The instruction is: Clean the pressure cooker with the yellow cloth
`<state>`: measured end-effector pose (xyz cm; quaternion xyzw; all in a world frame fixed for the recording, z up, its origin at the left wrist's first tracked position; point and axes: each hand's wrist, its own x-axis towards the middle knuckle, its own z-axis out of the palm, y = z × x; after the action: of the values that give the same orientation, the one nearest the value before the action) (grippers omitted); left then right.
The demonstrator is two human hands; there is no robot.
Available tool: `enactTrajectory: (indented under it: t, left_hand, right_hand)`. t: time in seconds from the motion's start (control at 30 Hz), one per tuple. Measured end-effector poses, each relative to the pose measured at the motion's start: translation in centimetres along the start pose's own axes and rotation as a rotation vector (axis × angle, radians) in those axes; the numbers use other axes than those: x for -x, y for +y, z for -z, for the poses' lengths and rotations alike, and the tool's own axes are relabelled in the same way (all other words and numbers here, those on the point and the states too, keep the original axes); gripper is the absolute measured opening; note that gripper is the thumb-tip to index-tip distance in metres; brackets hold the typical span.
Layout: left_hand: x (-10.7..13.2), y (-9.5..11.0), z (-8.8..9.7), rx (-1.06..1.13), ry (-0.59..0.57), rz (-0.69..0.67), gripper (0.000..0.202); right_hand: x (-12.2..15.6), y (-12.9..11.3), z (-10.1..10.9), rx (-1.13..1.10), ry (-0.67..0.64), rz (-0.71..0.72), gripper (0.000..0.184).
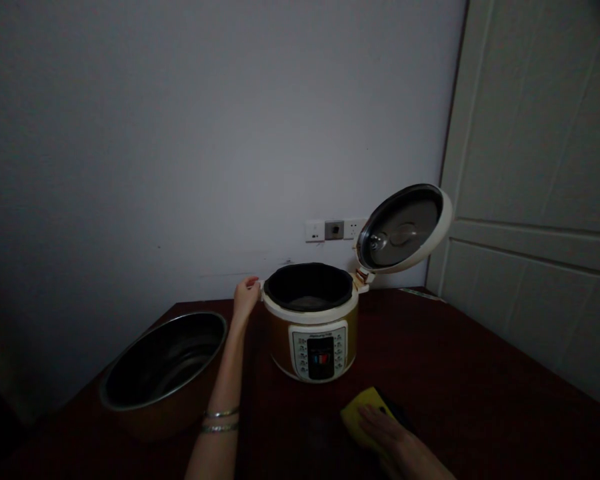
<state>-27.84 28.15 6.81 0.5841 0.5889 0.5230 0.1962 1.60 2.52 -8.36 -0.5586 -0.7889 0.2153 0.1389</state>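
Note:
A white and gold electric pressure cooker (314, 350) stands on the dark red table with its lid (405, 230) swung up to the right. Inside sits a dark inner pot (307, 287). My left hand (247, 297) is at the cooker's left side, its fingers closed around the small white side handle there. Near the front of the table, my right hand (383, 430) holds a folded yellow cloth (356, 417) against the tabletop. Some of the cloth is hidden under that hand, and a dark part shows at its right edge.
A large metal basin (165, 360) stands on the left of the table (460, 373), beside my left forearm. Wall sockets (335, 230) are behind the cooker. A pale panelled door or cabinet (535, 167) rises on the right.

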Motion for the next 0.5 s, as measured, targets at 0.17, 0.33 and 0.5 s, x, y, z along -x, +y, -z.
enactTrajectory:
  t: [0.17, 0.33, 0.5]
  left_hand:
    - [-1.2, -0.2, -0.8, -0.005, -0.015, 0.007, 0.034]
    - [-2.3, -0.7, -1.3, 0.028, -0.049, 0.047, 0.037]
    - [-3.3, -0.9, -2.0, 0.088, -0.097, 0.065, 0.039]
  right_hand:
    - [-0.2, 0.2, 1.7, -0.237, 0.153, -0.063, 0.05]
    - [-0.8, -4.7, 12.1, -0.45, 0.412, -0.015, 0.047]
    - [-6.2, -10.2, 21.8, -0.232, 0.792, 0.264, 0.036]
